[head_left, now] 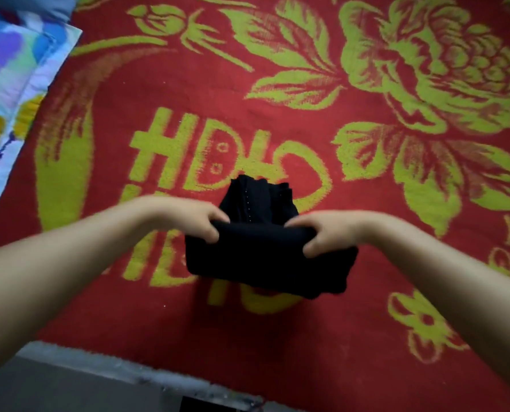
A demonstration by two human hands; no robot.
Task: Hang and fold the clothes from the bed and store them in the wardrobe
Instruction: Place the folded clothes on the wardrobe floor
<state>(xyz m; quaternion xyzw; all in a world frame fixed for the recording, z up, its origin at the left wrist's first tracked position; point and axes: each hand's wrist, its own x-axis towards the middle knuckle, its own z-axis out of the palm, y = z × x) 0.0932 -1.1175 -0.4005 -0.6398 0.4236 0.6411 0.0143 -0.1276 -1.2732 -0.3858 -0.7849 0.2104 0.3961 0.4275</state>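
Observation:
A black garment [265, 257], folded into a thick compact bundle, is held just above the red bed cover [247, 84] with its yellow-green flower pattern. My left hand [197, 218] grips the bundle's upper left edge, fingers curled over it. On the upper right edge my right hand [316, 233] grips it the same way. A narrower folded part of the garment sticks out beyond the hands, away from me. No wardrobe is in view.
A blue floral pillow or quilt [12, 84] lies at the far left of the bed. The bed's near edge and grey floor [69, 388] show at the bottom left.

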